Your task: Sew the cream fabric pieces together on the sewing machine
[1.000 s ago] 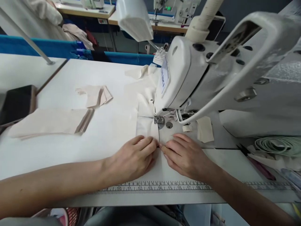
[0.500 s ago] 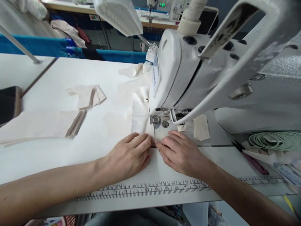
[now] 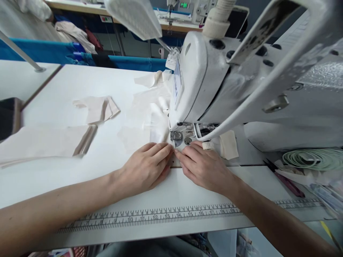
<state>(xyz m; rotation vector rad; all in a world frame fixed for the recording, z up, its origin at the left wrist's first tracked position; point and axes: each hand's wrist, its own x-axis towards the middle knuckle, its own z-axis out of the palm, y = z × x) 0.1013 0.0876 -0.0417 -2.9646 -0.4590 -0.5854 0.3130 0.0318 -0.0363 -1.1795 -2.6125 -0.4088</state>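
Note:
A pale piece of fabric (image 3: 158,130) lies under the presser foot (image 3: 177,136) of a white sewing machine (image 3: 190,78). Its near edge is pinched in my left hand (image 3: 150,166), whose fingers are bent together just in front of the foot. Close beside it, to the right, my right hand (image 3: 205,166) has its thumb and index finger closed on the same fabric near the metal plate. The fingertips of both hands almost meet, and the bit of cloth between them is mostly hidden.
Stacked cut pieces (image 3: 50,141) and a smaller pile (image 3: 98,109) lie left. A cream scrap (image 3: 228,144) is right of the foot. Purple-handled snips (image 3: 289,184) and coiled green cord (image 3: 308,159) lie far right. A ruler strip (image 3: 160,216) runs along the front edge.
Both hands have moved slightly forward, closer to the presser foot, and the fabric has moved in with them. More of the metal plate's near edge shows between the hands.

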